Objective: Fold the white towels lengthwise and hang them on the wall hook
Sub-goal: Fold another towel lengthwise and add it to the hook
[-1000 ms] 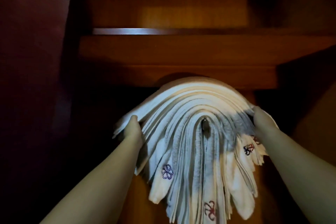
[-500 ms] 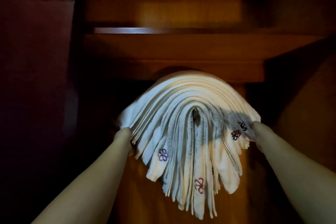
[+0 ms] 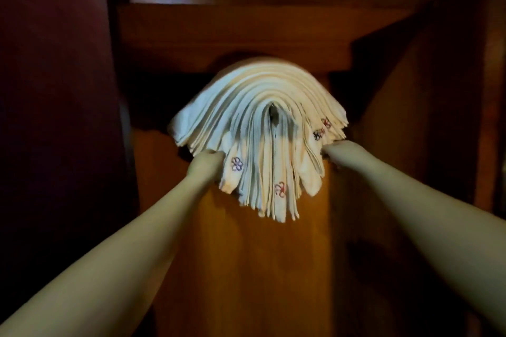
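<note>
Several folded white towels (image 3: 246, 107) with small embroidered flowers hang in a thick arched bundle over a dark metal hook (image 3: 273, 113) on a wooden panel. My left hand (image 3: 205, 165) is at the bundle's lower left edge, fingers curled in against the hanging ends. My right hand (image 3: 339, 152) is at the lower right edge, fingers curled under the outer layers. Both fingertips are hidden by cloth and shadow.
A wooden shelf ledge (image 3: 235, 33) juts out just above the towels. The orange wooden panel (image 3: 246, 268) runs down below them. A dark red surface (image 3: 54, 90) stands at the left, and dim wooden panelling (image 3: 410, 117) closes in on the right.
Both hands have slid down the sides of the bundle, from its upper flanks to the lower hanging ends. The towels' sides now hang closer together.
</note>
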### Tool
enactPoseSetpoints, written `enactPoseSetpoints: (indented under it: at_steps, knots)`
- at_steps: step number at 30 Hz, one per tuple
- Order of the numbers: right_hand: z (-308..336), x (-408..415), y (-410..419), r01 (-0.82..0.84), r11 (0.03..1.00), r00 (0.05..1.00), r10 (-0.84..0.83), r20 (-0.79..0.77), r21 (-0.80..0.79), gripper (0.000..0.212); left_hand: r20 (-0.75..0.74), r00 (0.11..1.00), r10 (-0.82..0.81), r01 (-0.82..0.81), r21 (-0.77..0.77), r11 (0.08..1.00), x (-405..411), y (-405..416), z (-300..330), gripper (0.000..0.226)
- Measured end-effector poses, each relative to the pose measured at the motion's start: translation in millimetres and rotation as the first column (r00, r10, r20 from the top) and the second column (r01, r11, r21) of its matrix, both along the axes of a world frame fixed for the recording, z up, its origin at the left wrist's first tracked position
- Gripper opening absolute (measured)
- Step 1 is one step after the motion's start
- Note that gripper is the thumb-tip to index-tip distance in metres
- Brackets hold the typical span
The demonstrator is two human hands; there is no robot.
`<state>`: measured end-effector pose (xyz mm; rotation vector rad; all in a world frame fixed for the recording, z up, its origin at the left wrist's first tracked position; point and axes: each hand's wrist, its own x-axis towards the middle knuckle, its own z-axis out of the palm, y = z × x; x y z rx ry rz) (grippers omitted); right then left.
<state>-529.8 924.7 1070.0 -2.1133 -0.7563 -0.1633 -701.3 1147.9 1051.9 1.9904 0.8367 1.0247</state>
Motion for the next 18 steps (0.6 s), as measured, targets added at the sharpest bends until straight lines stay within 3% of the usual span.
enactPoseSetpoints:
  at_steps: [5, 11, 18]
  knots:
    - [-65, -65, -49, 0.054, 0.945, 0.995, -0.021, 0.102, -0.323, 0.040, -0.325, 0.930, -0.170, 0.226, 0.141, 0.964, -27, -64, -67, 0.038]
    - [-174, -116, -144, 0.029, 0.851, 0.999, -0.003, 0.050, -0.524, 0.054, -0.597, 0.706, -0.381, 0.541, 0.109, 0.834, -48, -145, -157, 0.047]
    - [-302, -141, -259, 0.061, 0.801, 0.992, -0.115, -0.053, -0.596, 0.061, -0.685, 0.436, -0.584, 0.744, -0.092, 0.662, -33, -250, -266, 0.048]
